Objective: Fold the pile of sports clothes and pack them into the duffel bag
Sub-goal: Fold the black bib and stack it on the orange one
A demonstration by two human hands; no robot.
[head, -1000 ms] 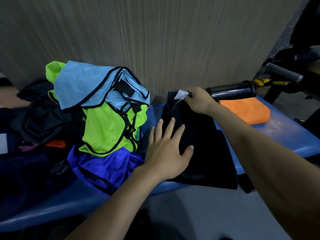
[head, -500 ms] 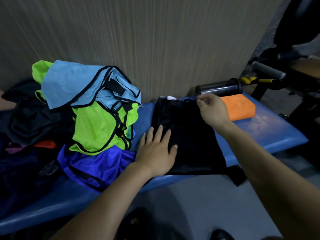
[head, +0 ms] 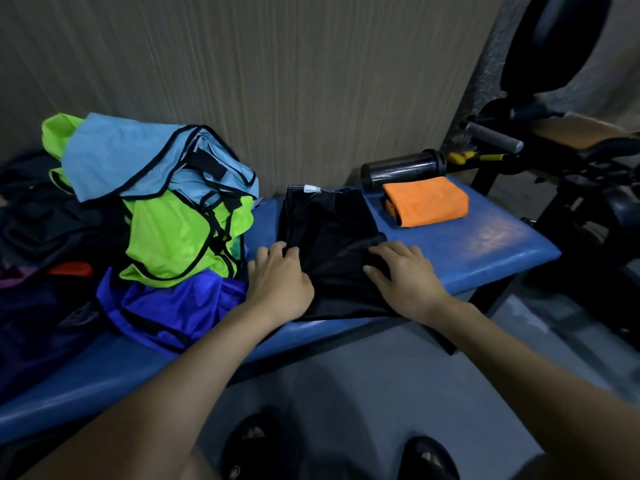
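Head view: black garment (head: 329,244), matte, folded to a long rectangle, flat on glossy blue bench (head: 485,247). Left hand (head: 280,282) pinching its left edge; right hand (head: 405,275) pressing flat, fingers spread.

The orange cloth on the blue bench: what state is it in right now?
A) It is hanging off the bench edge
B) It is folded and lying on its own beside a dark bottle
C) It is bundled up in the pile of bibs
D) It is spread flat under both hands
B: the orange cloth lies folded on the blue bench, just in front of the dark bottle, while both hands rest on the black garment.
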